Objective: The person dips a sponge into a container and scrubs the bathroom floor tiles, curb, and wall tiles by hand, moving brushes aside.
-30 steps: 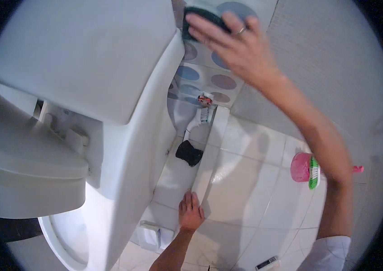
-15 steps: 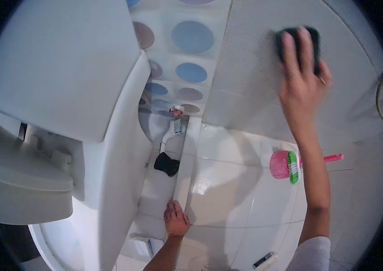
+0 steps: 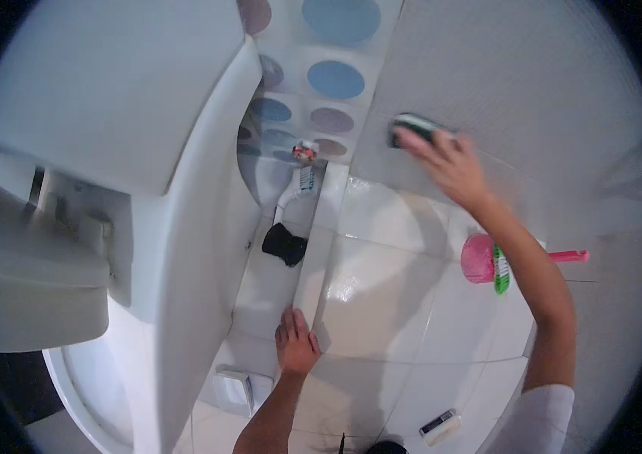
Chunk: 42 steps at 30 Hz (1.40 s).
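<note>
In the head view, my right hand point(image 3: 453, 172) grips a dark green scouring pad point(image 3: 421, 127) against the grey tiled wall point(image 3: 517, 98). The pad and the fingertips are slightly blurred. Lower down, my left hand point(image 3: 297, 344) lies with its fingers stretched out on the raised white ledge beside the tub floor, holding nothing. Ahead of those fingers is a black sponge-like pad point(image 3: 285, 244), pinched in at the middle. A white brush point(image 3: 298, 189) with bluish bristles lies just beyond the pad.
A pink scoop point(image 3: 480, 258) and a green-and-white brush point(image 3: 501, 271) lie right of the white tiled floor point(image 3: 381, 287), close to my right forearm. A white toilet point(image 3: 207, 250) fills the left side. A soap dish point(image 3: 236, 390) and a small white box point(image 3: 440, 427) sit near the bottom.
My right hand has moved left and down across the wall with the scouring pad, which now shows more edge-on. My left hand stays on the ledge; the view has shifted slightly.
</note>
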Each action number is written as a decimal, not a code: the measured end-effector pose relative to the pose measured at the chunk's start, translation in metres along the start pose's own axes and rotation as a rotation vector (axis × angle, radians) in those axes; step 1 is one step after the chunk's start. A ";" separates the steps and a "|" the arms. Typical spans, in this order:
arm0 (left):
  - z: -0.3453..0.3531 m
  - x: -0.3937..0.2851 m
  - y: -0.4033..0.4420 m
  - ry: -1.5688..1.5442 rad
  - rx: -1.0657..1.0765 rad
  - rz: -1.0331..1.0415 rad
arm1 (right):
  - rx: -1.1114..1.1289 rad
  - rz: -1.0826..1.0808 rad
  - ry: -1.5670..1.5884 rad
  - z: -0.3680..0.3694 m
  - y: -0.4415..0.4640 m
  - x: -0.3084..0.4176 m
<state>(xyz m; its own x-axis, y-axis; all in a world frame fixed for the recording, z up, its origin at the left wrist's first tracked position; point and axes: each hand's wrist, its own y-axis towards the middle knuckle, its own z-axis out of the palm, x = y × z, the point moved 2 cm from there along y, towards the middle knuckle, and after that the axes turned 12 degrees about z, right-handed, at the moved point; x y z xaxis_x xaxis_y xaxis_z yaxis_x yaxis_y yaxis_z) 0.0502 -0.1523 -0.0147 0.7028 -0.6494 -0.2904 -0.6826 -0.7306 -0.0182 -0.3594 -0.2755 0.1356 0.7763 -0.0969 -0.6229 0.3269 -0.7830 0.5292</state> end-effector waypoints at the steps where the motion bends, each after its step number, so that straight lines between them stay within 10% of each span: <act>1: -0.002 0.001 -0.002 -0.009 -0.009 0.019 | 0.089 -0.103 -0.011 0.013 0.014 0.029; 7: -0.011 -0.003 -0.003 -0.022 0.002 0.003 | 0.171 0.001 0.183 0.058 0.039 0.150; 21: -0.025 -0.005 -0.003 -0.048 -0.005 -0.007 | 0.295 0.015 0.140 0.021 0.024 0.087; 42: -0.022 0.000 -0.003 -0.044 0.008 -0.001 | -0.084 0.139 0.363 -0.002 0.172 0.122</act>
<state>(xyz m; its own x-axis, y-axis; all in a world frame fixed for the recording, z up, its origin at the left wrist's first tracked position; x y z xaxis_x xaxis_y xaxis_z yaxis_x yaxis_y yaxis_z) 0.0567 -0.1553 0.0066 0.6941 -0.6388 -0.3320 -0.6838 -0.7292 -0.0263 -0.2072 -0.4211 0.1513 0.9513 0.0369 -0.3060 0.2367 -0.7232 0.6488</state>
